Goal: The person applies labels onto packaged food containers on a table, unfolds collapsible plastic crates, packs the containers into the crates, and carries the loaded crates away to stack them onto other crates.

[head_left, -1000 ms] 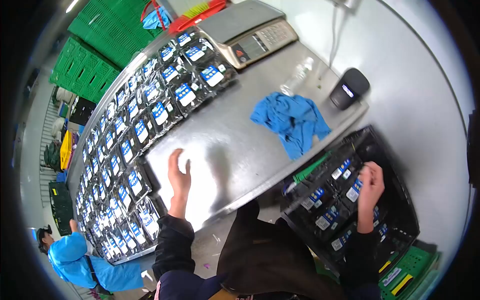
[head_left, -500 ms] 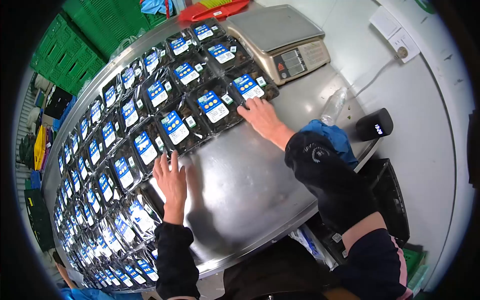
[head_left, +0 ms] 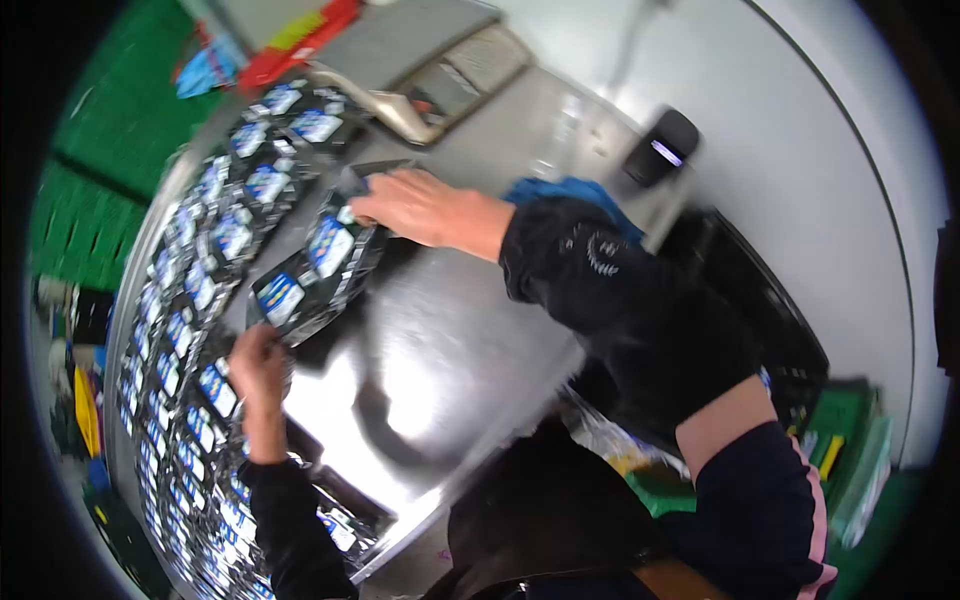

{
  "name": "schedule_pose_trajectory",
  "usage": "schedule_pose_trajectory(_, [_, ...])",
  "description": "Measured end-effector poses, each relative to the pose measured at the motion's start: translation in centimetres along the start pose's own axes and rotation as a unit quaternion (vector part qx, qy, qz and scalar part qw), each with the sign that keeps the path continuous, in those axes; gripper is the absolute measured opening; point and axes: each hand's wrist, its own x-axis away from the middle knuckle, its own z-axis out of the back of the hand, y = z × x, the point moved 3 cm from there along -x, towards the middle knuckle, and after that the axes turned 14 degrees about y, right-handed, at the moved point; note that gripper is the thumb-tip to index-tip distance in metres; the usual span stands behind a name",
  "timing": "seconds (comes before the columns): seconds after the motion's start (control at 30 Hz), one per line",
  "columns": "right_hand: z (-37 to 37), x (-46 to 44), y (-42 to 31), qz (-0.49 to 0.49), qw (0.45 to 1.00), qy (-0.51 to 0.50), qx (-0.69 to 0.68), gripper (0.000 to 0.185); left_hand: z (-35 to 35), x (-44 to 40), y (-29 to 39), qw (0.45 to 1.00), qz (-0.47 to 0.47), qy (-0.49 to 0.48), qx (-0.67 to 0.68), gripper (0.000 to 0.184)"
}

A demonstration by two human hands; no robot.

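Observation:
A short row of black film-wrapped food packs (head_left: 330, 245) with blue-and-white labels is held between my two hands, tilted and apart from the other packs. My right hand (head_left: 420, 205) grips the far end of this row. At the near end, my left hand (head_left: 258, 372) has its fingers curled against the last pack. Motion blur hides the exact fingertip contact and what is inside the packs. Many more labelled packs (head_left: 200, 285) lie in rows on the left of the metal table (head_left: 450, 320).
A scale (head_left: 395, 45) stands at the back beside a red object (head_left: 300, 45). A clear bottle (head_left: 560, 140), blue cloth (head_left: 575, 192) and black digital clock (head_left: 660, 148) are at the table's right. Green crates (head_left: 85, 225) are stacked at the left.
Both hands have closed on the near row of packs and shifted it away from the others. The camera view has turned, and a gap now shows beside the remaining rows.

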Motion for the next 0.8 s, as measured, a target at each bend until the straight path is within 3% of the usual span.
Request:
schedule_pose_trajectory(0.07, [6.3,2.6,-1.4,-0.056,0.994,-0.032,-0.084,0.007,2.8,0.6,3.6,0.982,0.145,-0.105,0.061,0.017])
schedule_pose_trajectory(0.13, [13.5,6.9,-2.9,-0.061,0.984,-0.022,-0.167,0.009,5.5,1.9,7.8,0.971,0.145,-0.142,0.128,0.016])
schedule_pose_trajectory(0.2, [22.6,12.2,-6.2,-0.168,0.971,-0.051,-0.162,0.012,7.4,2.7,13.5,0.949,0.169,-0.163,0.212,0.016])
schedule_pose_trajectory(0.23, [26.6,15.4,-7.5,-0.129,0.978,0.003,-0.165,0.013,8.2,3.4,17.8,0.933,0.201,-0.165,0.249,0.016])
schedule_pose_trajectory(0.3, [34.2,21.9,-10.8,-0.217,0.969,-0.019,-0.115,0.01,8.4,4.3,24.3,0.91,0.173,-0.196,0.322,0.016])
schedule_pose_trajectory(0.33, [37.6,25.0,-12.3,-0.299,0.951,-0.034,-0.077,0.011,8.1,4.6,27.7,0.906,0.129,-0.213,0.342,0.015])
schedule_pose_trajectory(0.4, [42.1,32.3,-14.2,-0.318,0.947,0.033,-0.034,0.01,6.6,5.0,34.9,0.903,0.036,-0.265,0.336,0.014])
schedule_pose_trajectory(0.43, [43.9,35.4,-15.3,-0.376,0.925,0.043,-0.025,0.011,5.4,5.7,38.7,0.902,-0.019,-0.277,0.331,0.016])
schedule_pose_trajectory(0.53, [46.3,44.5,-17.0,-0.503,0.86,0.078,0.031,0.013,1.6,8.8,49.7,0.863,-0.181,-0.304,0.361,0.023])
schedule_pose_trajectory(0.57, [46.7,47.0,-17.4,-0.531,0.841,0.039,0.094,0.013,0.3,10.1,52.6,0.842,-0.242,-0.314,0.366,0.026])
schedule_pose_trajectory(0.7, [42.3,59.4,-18.7,-0.462,0.867,0.031,0.183,0.013,-6.8,19.1,58.0,0.767,-0.506,-0.259,0.299,0.019])
schedule_pose_trajectory(0.8, [34.7,68.0,-20.2,-0.485,0.852,-0.058,0.187,0.014,-13.6,26.9,56.0,0.725,-0.573,-0.307,0.229,0.018])
